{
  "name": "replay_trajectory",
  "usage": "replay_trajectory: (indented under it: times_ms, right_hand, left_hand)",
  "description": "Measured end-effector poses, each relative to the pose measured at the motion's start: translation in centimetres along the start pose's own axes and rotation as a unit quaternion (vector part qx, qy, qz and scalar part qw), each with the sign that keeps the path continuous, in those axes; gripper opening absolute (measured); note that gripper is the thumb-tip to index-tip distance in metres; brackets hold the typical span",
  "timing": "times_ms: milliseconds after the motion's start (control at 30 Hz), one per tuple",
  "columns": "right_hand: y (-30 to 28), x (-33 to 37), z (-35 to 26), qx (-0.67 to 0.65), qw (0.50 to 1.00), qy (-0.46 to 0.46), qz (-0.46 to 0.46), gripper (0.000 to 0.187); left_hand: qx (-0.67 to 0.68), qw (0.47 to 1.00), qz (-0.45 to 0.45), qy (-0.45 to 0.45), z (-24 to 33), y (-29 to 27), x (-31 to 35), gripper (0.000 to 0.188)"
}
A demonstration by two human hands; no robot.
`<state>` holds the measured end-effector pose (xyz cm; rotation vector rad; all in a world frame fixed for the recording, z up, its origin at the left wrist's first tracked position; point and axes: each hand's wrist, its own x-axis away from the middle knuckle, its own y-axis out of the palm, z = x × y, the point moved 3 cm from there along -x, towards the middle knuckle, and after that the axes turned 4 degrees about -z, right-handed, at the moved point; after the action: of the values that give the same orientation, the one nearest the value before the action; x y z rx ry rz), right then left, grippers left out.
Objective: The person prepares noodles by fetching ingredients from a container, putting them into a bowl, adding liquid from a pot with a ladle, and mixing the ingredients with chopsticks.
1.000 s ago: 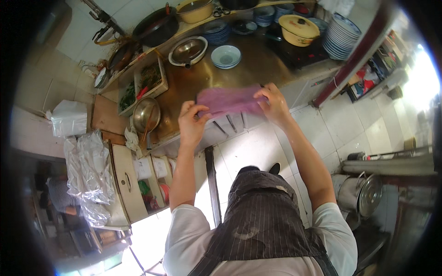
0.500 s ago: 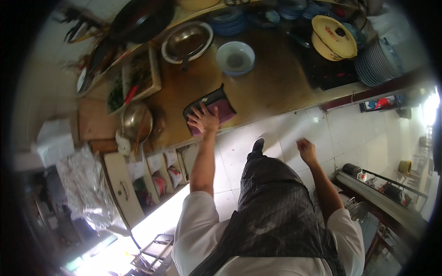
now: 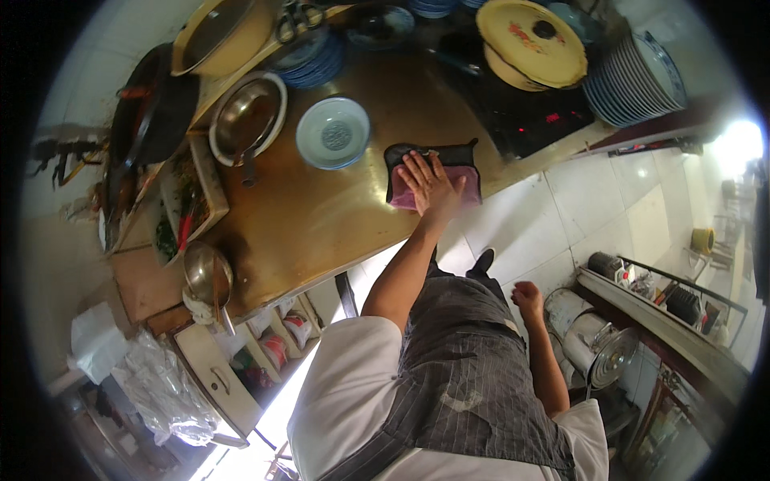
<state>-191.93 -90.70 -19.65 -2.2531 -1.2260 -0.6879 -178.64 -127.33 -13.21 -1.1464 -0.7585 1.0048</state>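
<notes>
While the left hand spreads on cloth at the counter's edge, the right hand curls midair.

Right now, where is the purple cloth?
In the head view, the purple cloth lies on the counter under the left hand, right of the pale bowl.

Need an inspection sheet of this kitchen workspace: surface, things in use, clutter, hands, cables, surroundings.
Surface: brownish, shiny counter.
Things in use: purple-and-black cloth, lying near the counter's front edge.
Clutter: pale bowl, yellow lidded pot, plate stack, scissors; black cooktop shows red lights.
Hands: left hand spread on the cloth; right hand off the counter, fingers curled, contents unclear.
Cables: nothing seen.
Surroundings: tiled floor, drawer cabinet, clear plastic sheeting.
</notes>
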Motion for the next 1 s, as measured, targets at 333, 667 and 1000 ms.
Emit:
replay_trajectory:
  times_ms: [333, 667, 1000]
  right_hand:
    - [1.2, -4.3, -9.5, 0.207, 0.962, -0.168, -0.055, 0.015]
    - [14.3, -12.1, -26.0, 0.290, 0.861, -0.417, 0.000, 0.017]
    - [21.1, -15.4, -26.9, 0.475, 0.752, -0.447, -0.099, 0.016]
  left_hand:
    - [0.079, 0.985, 0.019, 0.154, 3.9, 1.6, 0.5, 0.084]
    - [0.011, 0.992, -0.052, 0.114, -3.3, -1.3, 5.3, 0.075]
    - [0.082, 0.989, -0.018, 0.119, -4.9, -1.5, 5.5, 0.075]
